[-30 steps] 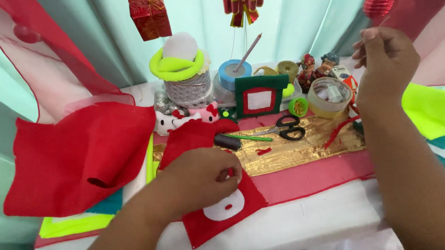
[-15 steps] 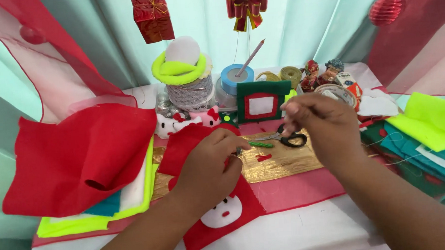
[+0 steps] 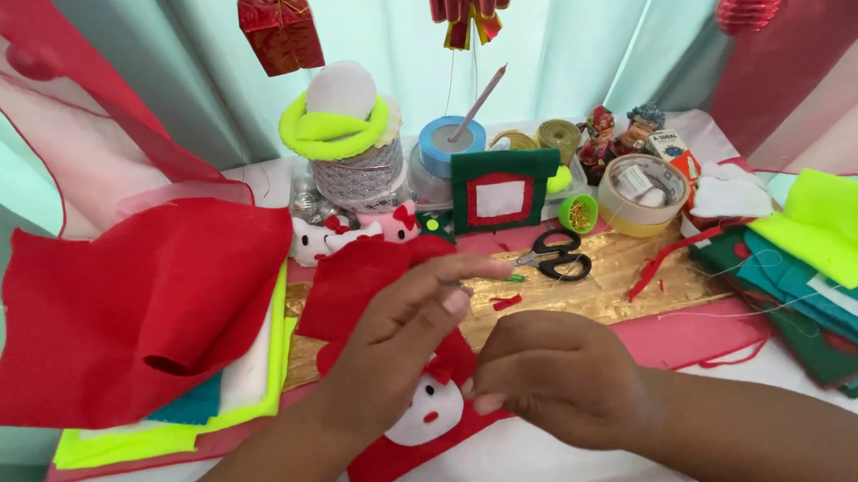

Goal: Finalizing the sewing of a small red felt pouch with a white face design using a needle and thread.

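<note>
I see my left hand (image 3: 405, 348) resting on the red felt piece with a white snowman-like face and a small red bow (image 3: 427, 415), which lies at the near edge of the surface (image 3: 516, 459), in its middle. The fingers (image 3: 454, 269) are stretched forward, loosely spread, pressing the felt down rather than clamping it. My right hand (image 3: 560, 380) sits just beside it to the right, curled into a loose fist with thumb and forefinger pinched together near the bow; whether they hold a needle or thread I cannot tell, it is too small to see.

To do this well, I judge that the left hand should keep the felt flat and taut while the right works in small, controlled moves close to the bow, with the fingertips kept out of the path of anything sharp.

Behind the hands lie the black-handled scissors (image 3: 557, 255) on the strip of gold glitter fabric (image 3: 634, 290). A large sheet of red felt (image 3: 133, 312) covers a stack at the left edge, and folded green and neon-yellow felt (image 3: 826, 272) sits at the right edge. A roll of clear tape (image 3: 644, 193) stands toward the far side.

Half a second ago my right hand was raised over the scissors; it has now come down to the near edge, beside the felt face. The left hand has stayed on the felt, fingers now stretched further forward.
</note>
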